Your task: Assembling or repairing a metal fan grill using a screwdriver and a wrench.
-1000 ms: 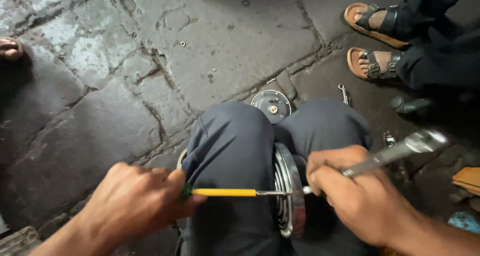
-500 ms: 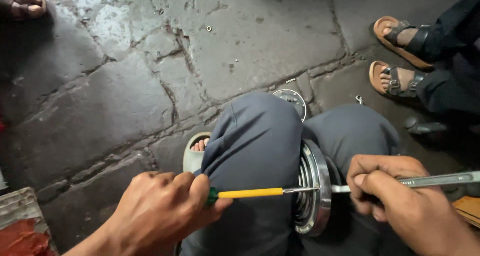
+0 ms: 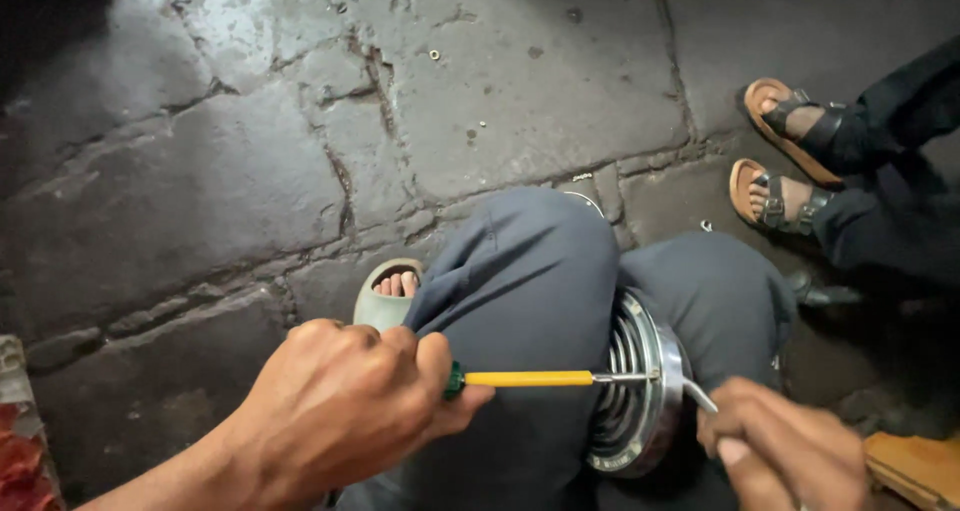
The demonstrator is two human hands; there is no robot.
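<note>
Finned metal disc (image 3: 640, 391) is clamped on edge between the person's knees, low and right of centre in the head view, shiny rim facing the camera and the ribbed side toward the left knee. Left hand (image 3: 335, 411) is wrapped in a fist round the green grip of a yellow screwdriver (image 3: 530, 378), shaft lying flat and pointing right, tip sitting at the rim of the disc. Right hand (image 3: 785, 456) is curled shut on a thin metal tool (image 3: 700, 396) that meets the disc from the near right; can't tell what kind of tool it is now

Compared with a second ago the view has swung left and down a bit: the long silvery handle that stuck out to the right of the right hand is out of sight, and the small round part on the floor beyond the knees is hidden behind the left knee. Screwdriver is on the same line, so my guess is both tools are working the same fastener from opposite sides

Someone else's sandalled feet (image 3: 785, 161) are on the stone floor (image 3: 250, 171) far right, well apart from the work
</note>
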